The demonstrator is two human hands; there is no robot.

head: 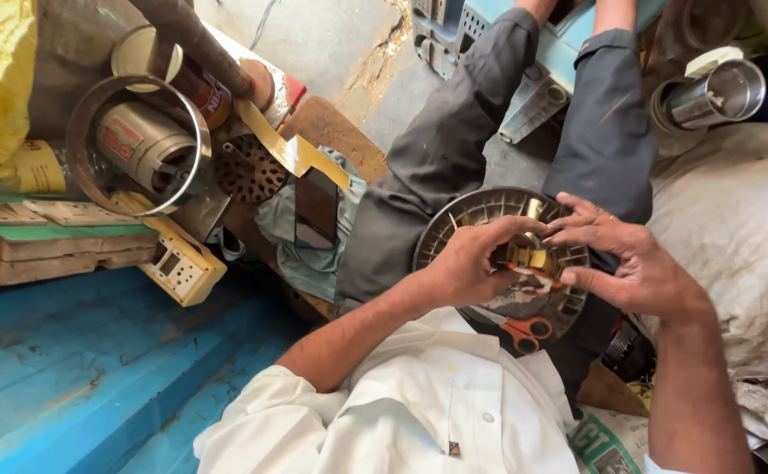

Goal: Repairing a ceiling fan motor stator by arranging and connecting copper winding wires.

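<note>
Both hands work at the middle of a slotted metal disc on the lap: left hand pinches a small brass strip, right hand has fingers curled beside it. The strip looks thin, light and bendy (likely sharp-edged), best held by its flat faces; the disc seems stiff, steadied at its rim.

free: blue floor left — blocked right: white sack

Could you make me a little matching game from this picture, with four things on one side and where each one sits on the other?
Things:
1. round slotted disc
2. orange-handled scissors
3. big metal ring
4. shiny steel cup

Places:
A. top right, lying on its side
B. on the lap, under both hands
C. far left, around a small motor
D. on the disc's near edge, below the hands

Pairs: 1-B, 2-D, 3-C, 4-A
</note>
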